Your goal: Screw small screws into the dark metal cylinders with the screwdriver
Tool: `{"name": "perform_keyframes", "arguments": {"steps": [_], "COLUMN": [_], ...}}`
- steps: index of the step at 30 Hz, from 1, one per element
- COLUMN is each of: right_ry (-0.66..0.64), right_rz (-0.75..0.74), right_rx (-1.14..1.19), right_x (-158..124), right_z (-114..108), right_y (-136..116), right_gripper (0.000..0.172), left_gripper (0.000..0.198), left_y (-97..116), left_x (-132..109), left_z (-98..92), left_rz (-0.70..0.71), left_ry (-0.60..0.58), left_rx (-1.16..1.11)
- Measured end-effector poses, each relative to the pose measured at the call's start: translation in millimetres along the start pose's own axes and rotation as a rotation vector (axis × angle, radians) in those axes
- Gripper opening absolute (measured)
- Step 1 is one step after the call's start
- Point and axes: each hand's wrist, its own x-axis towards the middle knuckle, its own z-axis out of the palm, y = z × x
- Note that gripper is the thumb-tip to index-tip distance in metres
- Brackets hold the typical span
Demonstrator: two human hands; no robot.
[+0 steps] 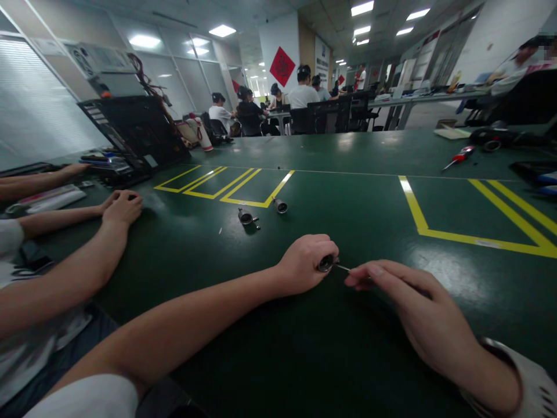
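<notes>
My left hand [307,264] is closed around a small metal cup-shaped fitting [325,263], its round opening facing me. A thin metal rod [342,267] reaches from the fitting's right side to the fingertips of my right hand [404,296], which pinch its other end. My fingers hide part of the rod, so I cannot tell its exact kind. Beyond my left hand, two similar metal fittings lie on the green table: one fitting [245,217] has small metal pieces [257,223] beside it, and the other fitting [281,206] rests near the yellow tape.
Yellow tape [420,217] marks shapes on the green tabletop [348,157]. A red-handled screwdriver [462,155] lies at the far right. Another person's hands [122,206] rest on the table at left, near a black case [139,130]. Several people sit at tables farther back.
</notes>
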Motion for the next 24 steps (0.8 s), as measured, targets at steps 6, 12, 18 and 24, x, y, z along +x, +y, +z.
{"name": "perform_keyframes", "arguments": {"steps": [6,12,18,24], "right_ry": [0.029,-0.009,-0.174,-0.049], "right_rz": [0.255,-0.056,-0.356,-0.010], "right_rx": [0.424,-0.138,-0.540,-0.078], "right_x": [8.3,-0.8,-9.6,-1.9], "right_z": [-1.6,0.8,5.9,-1.8], "right_y": [2.8,-1.4,-5.3,-0.5], "right_gripper": [0.029,0.025,0.024,0.026], "left_gripper": [0.008,0.005,0.005,0.004], "left_y": [-2.4,-1.8,1.6,-1.5], "left_x": [2.1,1.8,0.7,-0.8], "left_z": [1.1,3.4,3.3,2.4], "left_rz": [-0.039,-0.083,-0.074,-0.027], "left_ry": [0.071,0.046,-0.043,0.013], "left_rx": [-0.108,-0.016,0.182,0.025]}}
